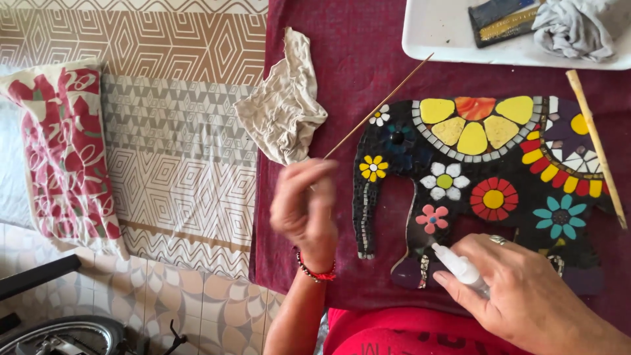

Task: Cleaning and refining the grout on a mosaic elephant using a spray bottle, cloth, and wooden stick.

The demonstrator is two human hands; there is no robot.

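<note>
- Nearest the near edge of the maroon cloth [309,276]: right hand [526,296], ring on one finger, fingers wrapped round a small white squeeze bottle [460,266]; nozzle tip sits just at the elephant's front leg, close to a pink flower tile.
- Left of that, over the cloth's left edge: left hand [305,210], blurred, red bead bracelet on wrist. Thumb + fingertips pinch the lower end of a thin wooden skewer [378,108], which slants up and right toward the far tray.
- Mid cloth: elephant mosaic [486,190], lying flat, trunk hanging toward the near edge, head to the left. Black ground w/ flower tiles: yellow, white, red, pink, teal; big yellow/orange fan on the back.
- Progress, as I judge it: most tiles look set, trunk and body filled. Near legs show purple patches that look bare, so the leg area seems left to do; grout state can't be told.
- Right side of the cloth: thicker wooden stick [595,144] lying across the elephant's rump.
- Far left of the cloth: crumpled beige rag [286,105], half over the edge.
- Far edge: white tray [440,33] w/ a grey rag [572,26] and a dark flat packet [503,20].
- Off the cloth, left: patterned mat [171,131], red-and-white cushion [66,151].
</note>
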